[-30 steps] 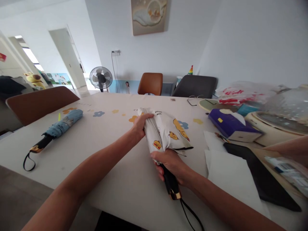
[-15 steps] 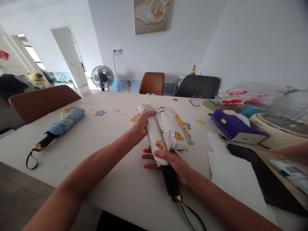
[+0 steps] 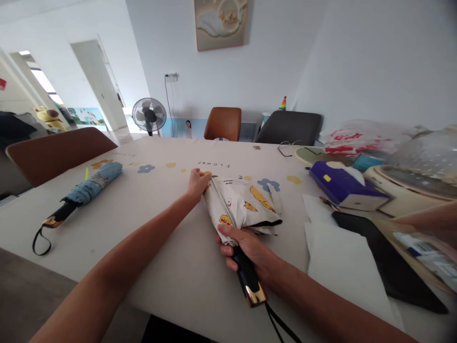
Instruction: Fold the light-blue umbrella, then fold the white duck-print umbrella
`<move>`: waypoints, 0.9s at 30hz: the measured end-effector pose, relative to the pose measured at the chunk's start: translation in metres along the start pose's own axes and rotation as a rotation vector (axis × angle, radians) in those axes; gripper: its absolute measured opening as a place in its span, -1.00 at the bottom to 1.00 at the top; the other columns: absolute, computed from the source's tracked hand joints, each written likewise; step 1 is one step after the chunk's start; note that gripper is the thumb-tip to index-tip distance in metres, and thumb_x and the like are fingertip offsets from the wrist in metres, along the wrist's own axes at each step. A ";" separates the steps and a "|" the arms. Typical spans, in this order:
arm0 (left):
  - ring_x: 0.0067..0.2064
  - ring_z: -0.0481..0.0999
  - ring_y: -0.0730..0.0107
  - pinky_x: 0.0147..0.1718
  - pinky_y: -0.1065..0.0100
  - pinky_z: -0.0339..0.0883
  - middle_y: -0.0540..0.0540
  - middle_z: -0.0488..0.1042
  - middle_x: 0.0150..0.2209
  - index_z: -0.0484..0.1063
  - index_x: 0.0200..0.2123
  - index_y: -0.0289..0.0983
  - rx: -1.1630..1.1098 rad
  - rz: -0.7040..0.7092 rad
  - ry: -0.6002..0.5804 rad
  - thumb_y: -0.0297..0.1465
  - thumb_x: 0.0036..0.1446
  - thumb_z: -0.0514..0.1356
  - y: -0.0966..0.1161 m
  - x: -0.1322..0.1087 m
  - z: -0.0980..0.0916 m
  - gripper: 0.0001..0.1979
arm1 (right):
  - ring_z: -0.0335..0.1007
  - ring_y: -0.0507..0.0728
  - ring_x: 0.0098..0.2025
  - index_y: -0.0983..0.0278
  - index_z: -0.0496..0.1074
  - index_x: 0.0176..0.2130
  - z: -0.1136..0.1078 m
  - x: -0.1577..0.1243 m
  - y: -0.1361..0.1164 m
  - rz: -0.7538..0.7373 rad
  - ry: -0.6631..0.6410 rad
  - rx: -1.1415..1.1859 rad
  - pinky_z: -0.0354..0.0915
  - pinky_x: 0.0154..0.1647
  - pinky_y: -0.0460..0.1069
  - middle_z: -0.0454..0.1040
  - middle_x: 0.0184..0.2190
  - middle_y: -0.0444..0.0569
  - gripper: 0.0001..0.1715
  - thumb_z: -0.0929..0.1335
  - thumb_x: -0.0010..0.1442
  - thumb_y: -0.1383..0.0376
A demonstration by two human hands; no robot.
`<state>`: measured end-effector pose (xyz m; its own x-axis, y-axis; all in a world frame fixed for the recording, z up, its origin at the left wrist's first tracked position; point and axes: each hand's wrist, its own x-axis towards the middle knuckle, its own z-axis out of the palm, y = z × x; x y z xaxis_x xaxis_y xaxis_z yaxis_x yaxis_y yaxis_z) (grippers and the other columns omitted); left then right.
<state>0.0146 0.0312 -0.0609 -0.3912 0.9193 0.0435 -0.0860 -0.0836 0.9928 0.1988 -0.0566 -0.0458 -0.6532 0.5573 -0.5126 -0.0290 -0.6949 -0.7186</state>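
A white umbrella with yellow ducks lies folded but loose over the middle of the table, its black and gold handle towards me. My right hand is wrapped round its base, just above the handle. At the far left corner of the cloth, my left hand is closed, pinching the fabric edge. The cloth flares out to the right in loose folds. Off to the left rests a blue umbrella, rolled up, with a black and gold handle and a wrist strap.
On the right of the white table are white papers, a black flat object, a purple tissue box, glasses, plastic bags and another person's arm. Chairs and a fan stand beyond.
My left hand has moved from the umbrella's upper body to its far left corner, drawing the cloth out. The cloth has spread and sunk lower. My right fingers have curled round the base.
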 end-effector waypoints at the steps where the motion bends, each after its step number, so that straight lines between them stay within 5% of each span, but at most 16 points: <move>1: 0.15 0.05 0.10 0.07 0.20 -0.05 -0.19 0.24 -0.03 0.19 -0.15 -0.26 0.050 0.052 0.049 -0.50 -0.15 0.18 0.003 -0.001 0.000 -0.59 | 0.05 -0.12 -0.72 0.29 0.23 -0.40 0.001 -0.001 -0.001 0.006 -0.001 0.002 0.12 -0.83 -0.20 0.22 -0.60 -0.22 -0.81 0.33 0.10 0.25; 3: 0.12 0.11 0.14 0.09 0.23 -0.09 -0.15 0.28 -0.06 0.26 -0.21 -0.25 0.133 0.134 0.114 -0.55 -0.19 0.20 0.011 -0.006 0.007 -0.62 | 0.06 -0.12 -0.72 0.30 0.22 -0.41 0.002 -0.001 -0.002 0.011 0.001 -0.005 0.12 -0.83 -0.20 0.24 -0.59 -0.20 -0.81 0.31 0.13 0.25; 5: 0.04 0.23 0.15 0.09 0.22 -0.07 -0.12 0.37 -0.16 0.35 -0.32 -0.25 0.209 0.200 0.056 -0.57 -0.21 0.20 0.019 -0.012 0.022 -0.71 | 0.06 -0.12 -0.74 0.30 0.22 -0.43 0.002 -0.001 -0.003 0.026 0.008 -0.018 0.12 -0.83 -0.20 0.22 -0.61 -0.21 -0.79 0.29 0.15 0.24; 10: -0.06 0.38 0.14 0.13 0.09 -0.17 -0.08 0.49 -0.30 0.47 -0.47 -0.20 0.590 0.414 -0.386 -0.62 -0.22 0.12 0.032 -0.019 0.068 -0.74 | 0.08 -0.11 -0.72 0.31 0.24 -0.40 0.001 0.000 -0.004 0.020 -0.018 -0.021 0.15 -0.82 -0.18 0.26 -0.58 -0.18 -0.81 0.30 0.14 0.25; 14: -0.25 0.49 0.24 0.11 0.04 -0.13 -0.01 0.54 -0.42 0.49 -0.57 -0.17 0.807 0.419 -0.774 -0.69 -0.33 0.09 0.041 -0.020 0.097 -0.67 | 0.08 -0.10 -0.70 0.32 0.24 -0.39 -0.002 0.001 -0.002 0.020 -0.028 -0.022 0.15 -0.81 -0.16 0.26 -0.56 -0.18 -0.80 0.32 0.11 0.24; 19: -0.31 0.45 0.28 0.05 -0.03 -0.10 0.01 0.49 -0.53 0.51 -0.55 -0.18 1.178 0.507 -0.975 -0.68 -0.33 0.08 0.046 -0.025 0.117 -0.66 | 0.10 -0.10 -0.68 0.32 0.25 -0.36 -0.009 0.004 0.003 -0.017 -0.078 0.009 0.17 -0.80 -0.16 0.29 -0.53 -0.17 -0.76 0.37 0.05 0.24; 22: -0.33 0.42 0.29 -0.05 0.08 0.06 -0.04 0.48 -0.50 0.50 -0.52 -0.23 1.359 0.668 -0.983 -0.60 -0.21 0.05 0.051 -0.025 0.118 -0.74 | 0.10 -0.11 -0.69 0.32 0.25 -0.35 -0.011 0.005 0.003 -0.004 -0.078 0.012 0.14 -0.81 -0.18 0.28 -0.55 -0.18 -0.74 0.38 0.03 0.23; 27: -0.33 0.39 0.39 -0.21 0.29 0.18 -0.08 0.49 -0.34 0.44 -0.50 -0.29 1.183 0.874 -0.657 -0.56 -0.11 -0.01 0.071 -0.030 0.106 -0.77 | 0.10 -0.11 -0.67 0.31 0.25 -0.36 -0.010 0.005 0.002 0.001 -0.073 0.017 0.11 -0.82 -0.19 0.28 -0.52 -0.16 -0.76 0.39 0.02 0.27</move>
<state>0.1171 0.0380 0.0204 0.5294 0.7759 0.3432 0.7841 -0.6019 0.1512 0.2031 -0.0507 -0.0546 -0.7068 0.5226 -0.4768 -0.0411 -0.7032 -0.7098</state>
